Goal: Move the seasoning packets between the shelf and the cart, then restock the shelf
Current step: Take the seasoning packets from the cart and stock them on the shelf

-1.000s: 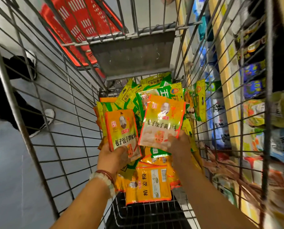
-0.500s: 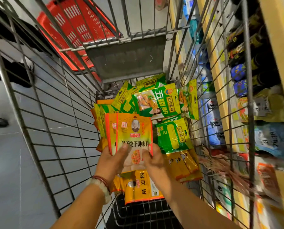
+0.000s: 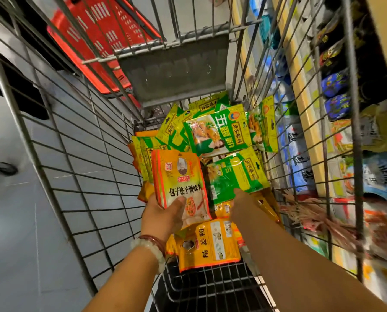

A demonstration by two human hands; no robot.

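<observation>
**Hands in the cart**

An orange packet lies nearest in the wire cart. The left hand grips a stack of orange seasoning packets. The right hand reaches under a green packet; its fingers are hidden. More green packets are piled behind. The shelf stands right.

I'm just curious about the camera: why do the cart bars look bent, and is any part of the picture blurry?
Head view: the wide-angle lens bows the cart bars outward; the orange packets that the left hand grips are sharp, their print readable; the shelf goods at the right edge are smeared by blur; the green packet shows glare.
</observation>
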